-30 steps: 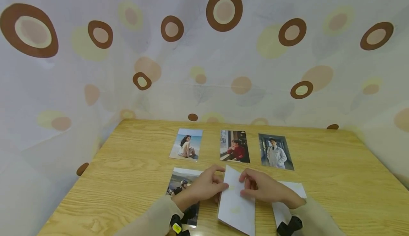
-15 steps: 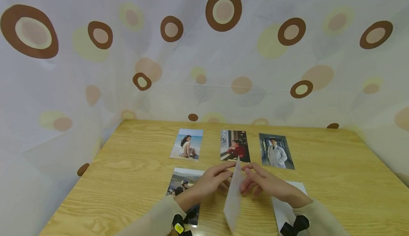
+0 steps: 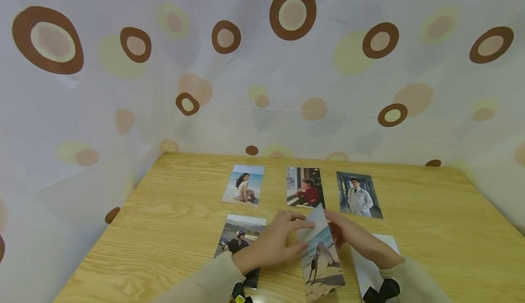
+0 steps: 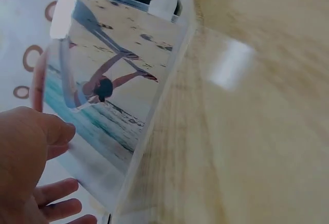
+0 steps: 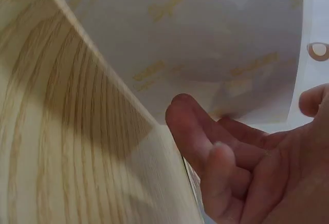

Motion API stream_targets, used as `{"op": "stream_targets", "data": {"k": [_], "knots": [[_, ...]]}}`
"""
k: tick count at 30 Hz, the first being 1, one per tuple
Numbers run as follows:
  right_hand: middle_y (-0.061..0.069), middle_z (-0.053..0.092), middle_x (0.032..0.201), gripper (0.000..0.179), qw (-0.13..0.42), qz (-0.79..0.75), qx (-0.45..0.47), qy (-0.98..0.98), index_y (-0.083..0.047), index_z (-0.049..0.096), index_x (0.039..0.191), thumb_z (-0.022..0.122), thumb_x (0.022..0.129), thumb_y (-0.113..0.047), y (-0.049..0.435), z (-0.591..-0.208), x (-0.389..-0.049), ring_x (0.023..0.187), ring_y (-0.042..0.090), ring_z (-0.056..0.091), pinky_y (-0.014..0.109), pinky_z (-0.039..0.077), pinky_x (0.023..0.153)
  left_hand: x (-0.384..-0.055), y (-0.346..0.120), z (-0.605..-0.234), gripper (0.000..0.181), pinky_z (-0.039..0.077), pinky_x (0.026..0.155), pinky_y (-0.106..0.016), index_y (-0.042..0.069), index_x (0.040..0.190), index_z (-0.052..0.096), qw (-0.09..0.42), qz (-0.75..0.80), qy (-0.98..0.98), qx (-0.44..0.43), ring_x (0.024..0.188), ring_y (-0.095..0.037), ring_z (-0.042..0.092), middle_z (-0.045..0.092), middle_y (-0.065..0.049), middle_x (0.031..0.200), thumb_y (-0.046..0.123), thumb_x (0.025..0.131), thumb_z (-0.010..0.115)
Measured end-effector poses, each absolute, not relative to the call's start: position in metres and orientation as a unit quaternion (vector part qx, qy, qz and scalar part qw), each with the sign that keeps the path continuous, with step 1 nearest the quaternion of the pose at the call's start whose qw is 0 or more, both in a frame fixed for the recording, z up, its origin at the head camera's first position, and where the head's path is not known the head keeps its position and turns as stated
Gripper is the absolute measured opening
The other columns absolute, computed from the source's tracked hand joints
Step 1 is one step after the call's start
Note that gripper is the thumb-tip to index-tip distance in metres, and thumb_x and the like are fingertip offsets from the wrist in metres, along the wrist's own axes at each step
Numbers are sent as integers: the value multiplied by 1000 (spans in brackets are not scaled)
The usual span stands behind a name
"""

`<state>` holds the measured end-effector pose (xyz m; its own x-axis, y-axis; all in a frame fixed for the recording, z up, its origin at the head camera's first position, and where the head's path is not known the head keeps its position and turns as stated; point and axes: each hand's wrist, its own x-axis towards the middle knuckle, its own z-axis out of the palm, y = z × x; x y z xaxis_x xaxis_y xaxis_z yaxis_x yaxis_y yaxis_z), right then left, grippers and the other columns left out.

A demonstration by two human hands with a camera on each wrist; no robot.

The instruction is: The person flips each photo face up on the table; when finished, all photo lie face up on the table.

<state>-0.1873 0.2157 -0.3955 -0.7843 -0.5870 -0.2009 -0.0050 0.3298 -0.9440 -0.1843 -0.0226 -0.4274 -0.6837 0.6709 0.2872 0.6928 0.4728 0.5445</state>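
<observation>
Between the two hands a photo print (image 3: 324,259) of a person on a beach stands tilted up off the table, picture side towards the head camera. My right hand (image 3: 348,237) holds it at its upper right edge, with several fingers behind its pale printed back (image 5: 205,44). Spread over the front from the other side is my left hand (image 3: 279,241). Its index fingertip overlaps the sky, and its thumb (image 4: 56,129) is beside the left part of the print. Under the left wrist lies a photo of a helmeted rider (image 3: 242,239), partly hidden.
Along the back lie a photo of a person seated on a beach (image 3: 244,185), one of a person in red (image 3: 305,188) and one of a person in a white coat (image 3: 359,195). A white-backed sheet (image 3: 365,271) is partly under the right forearm. Patterned cloth (image 3: 262,66) surrounds the wooden table (image 3: 156,221).
The print has been turned over: its white back faced the head camera, then it stood edge-on, and now its picture shows. The right hand has gone behind it; the left reaches across its front.
</observation>
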Motion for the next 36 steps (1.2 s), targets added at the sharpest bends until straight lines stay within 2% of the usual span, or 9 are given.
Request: {"op": "stream_targets", "data": {"k": [8,13,15,17,20,23,25,29,36], "knots": [[12,62,112,40,242,-468,-217,822,6,51,127,32,106,-23,216,-404,-187,94,13,61,31,48,81,-186,-24,-431,39,41,104,-40,21,132,59,-11,-274,-877,-394,132,-23,40,44,-8,146,28,94,62],[5,58,77,21,200,-427,-184,862,3,52,107,50,100,-16,211,-408,-183,60,11,51,25,42,55,-186,-24,-432,49,38,100,-42,15,130,61,3,-233,-884,-404,129,-20,40,40,-3,150,37,87,68],[1,50,65,24,184,-411,-153,880,3,49,104,58,96,-17,209,-408,-179,50,10,42,24,35,49,-186,-24,-433,51,38,96,-41,14,127,63,9,-218,-887,-408,127,-19,41,41,-1,149,41,84,70],[1,49,61,36,170,-395,-137,893,8,46,112,63,92,-17,208,-407,-177,47,11,40,23,32,46,-186,-24,-434,51,38,94,-40,17,125,65,7,-201,-889,-411,126,-19,42,44,0,146,45,83,70],[1,52,56,61,160,-368,-148,904,15,35,132,67,90,-17,208,-410,-176,42,10,44,24,36,47,-186,-25,-436,50,39,96,-40,19,124,65,-11,-185,-893,-411,129,-18,43,47,1,144,48,84,70],[0,53,56,71,144,-316,-180,920,15,30,139,68,89,-17,208,-412,-177,43,9,47,25,41,52,-187,-25,-437,47,39,100,-41,21,122,65,-29,-180,-895,-407,130,-17,45,50,2,141,47,84,70],[-1,54,58,69,133,-281,-195,930,13,33,139,70,88,-18,208,-412,-176,47,8,48,26,42,57,-188,-24,-437,45,39,103,-41,20,121,65,-35,-181,-894,-407,130,-17,45,51,2,140,46,84,70],[-3,51,60,60,105,-248,-195,943,7,46,131,74,84,-20,208,-413,-175,50,8,44,26,38,54,-188,-24,-437,42,38,104,-41,19,119,66,-33,-183,-892,-412,129,-17,46,52,1,140,42,85,71],[-6,50,57,54,97,-262,-198,940,3,51,124,76,82,-21,209,-414,-176,45,8,44,23,35,47,-187,-24,-437,44,37,107,-40,15,123,65,-37,-183,-893,-409,130,-19,46,52,1,141,38,86,71]]}}
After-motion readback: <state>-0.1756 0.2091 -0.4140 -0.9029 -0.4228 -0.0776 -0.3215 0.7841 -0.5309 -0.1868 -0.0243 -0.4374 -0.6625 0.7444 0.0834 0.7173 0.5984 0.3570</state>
